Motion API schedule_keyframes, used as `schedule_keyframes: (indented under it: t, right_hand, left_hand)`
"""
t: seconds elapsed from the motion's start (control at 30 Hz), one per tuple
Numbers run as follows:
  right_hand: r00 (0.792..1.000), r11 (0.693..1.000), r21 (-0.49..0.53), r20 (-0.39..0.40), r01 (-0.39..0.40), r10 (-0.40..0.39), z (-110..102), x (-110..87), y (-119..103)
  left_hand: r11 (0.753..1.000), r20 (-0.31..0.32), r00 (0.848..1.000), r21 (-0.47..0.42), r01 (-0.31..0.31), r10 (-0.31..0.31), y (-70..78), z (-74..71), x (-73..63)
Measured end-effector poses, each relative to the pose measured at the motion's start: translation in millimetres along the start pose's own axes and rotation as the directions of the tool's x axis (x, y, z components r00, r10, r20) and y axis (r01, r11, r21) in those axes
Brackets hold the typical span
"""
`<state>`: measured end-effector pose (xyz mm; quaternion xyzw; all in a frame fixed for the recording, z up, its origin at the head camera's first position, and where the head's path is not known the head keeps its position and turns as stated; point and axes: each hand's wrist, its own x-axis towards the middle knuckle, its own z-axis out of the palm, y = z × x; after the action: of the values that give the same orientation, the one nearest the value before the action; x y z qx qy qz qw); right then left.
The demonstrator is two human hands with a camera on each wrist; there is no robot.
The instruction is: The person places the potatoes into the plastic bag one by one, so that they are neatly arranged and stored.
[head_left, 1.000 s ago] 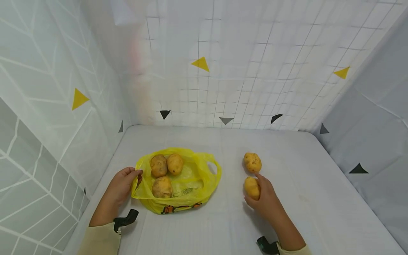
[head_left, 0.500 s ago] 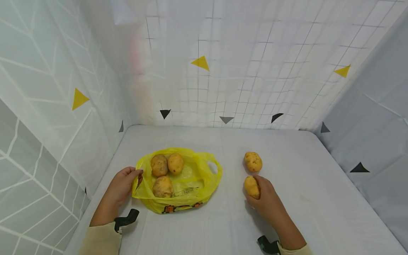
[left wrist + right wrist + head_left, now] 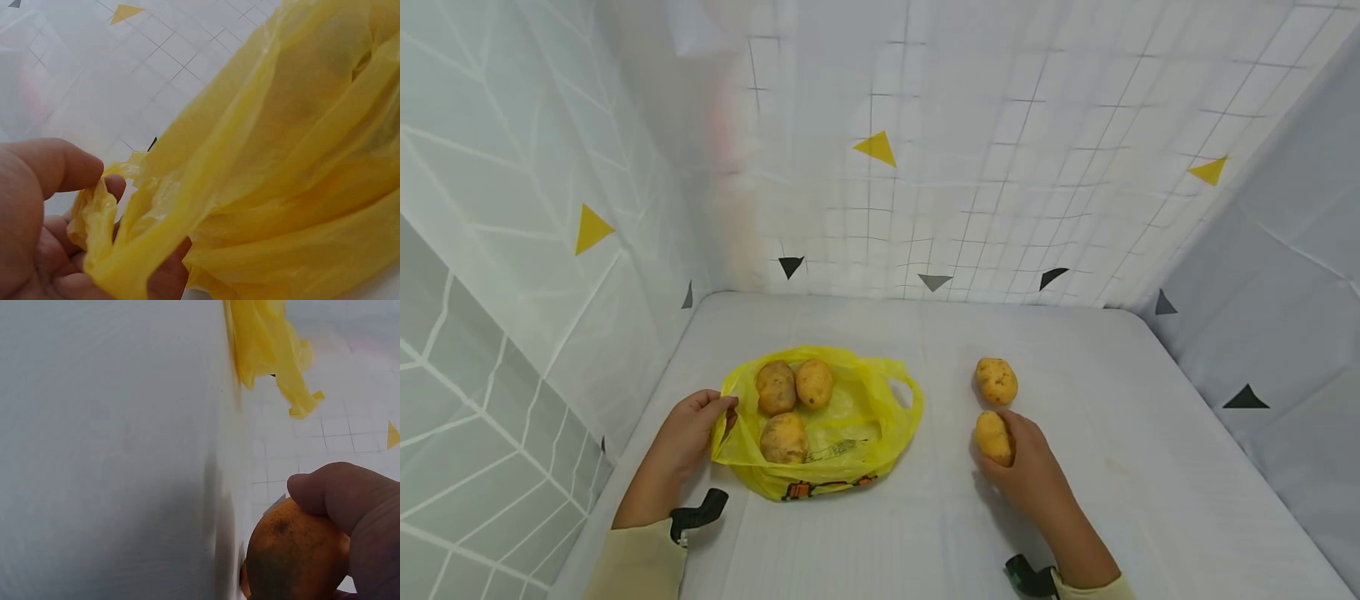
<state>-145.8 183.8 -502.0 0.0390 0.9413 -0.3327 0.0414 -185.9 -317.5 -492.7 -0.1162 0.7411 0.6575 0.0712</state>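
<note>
A yellow plastic bag (image 3: 891,425) lies with its mouth spread on the left half of the table, and three potatoes (image 3: 784,438) rest inside it. My left hand (image 3: 688,433) pinches the bag's left edge; in the left wrist view the thumb and fingers (image 3: 69,165) hold the bunched plastic handle. To the right of the bag, my right hand (image 3: 1026,467) grips a potato (image 3: 993,439) between thumb and fingers. The right wrist view shows that same potato (image 3: 297,553) under the thumb. Just beyond it another potato (image 3: 996,382) sits on the table.
A white-covered table (image 3: 1150,467) stretches under everything, with a back wall (image 3: 970,150) of pale gridded sheeting. Patterned side sheets (image 3: 490,275) close in the left. Black wrist mounts (image 3: 700,512) jut from both sleeves.
Both hands keep their holds on the bag edge and the potato, almost still. The whole head view shifts very slightly.
</note>
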Motion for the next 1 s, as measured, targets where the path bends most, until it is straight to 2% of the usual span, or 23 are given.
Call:
schedule_keyframes:
  t: [0.33,0.7,1.0]
  right_hand:
    - [0.995,0.997,0.010,-0.057,0.082,-0.081,-7,0.1,-14]
    - [0.990,0.991,0.036,-0.074,0.127,-0.124,-14,6.7,-50]
    - [0.976,0.978,0.058,-0.099,0.201,-0.194,-15,12.5,-78]
  left_hand:
    - [1.000,0.013,1.000,-0.023,-0.003,0.003,-0.6,-0.3,-0.1]
    - [1.000,0.012,1.000,-0.011,0.003,-0.003,0.6,-1.1,-0.5]
    - [1.000,0.014,1.000,-0.018,0.004,-0.004,1.9,-0.8,-1.1]
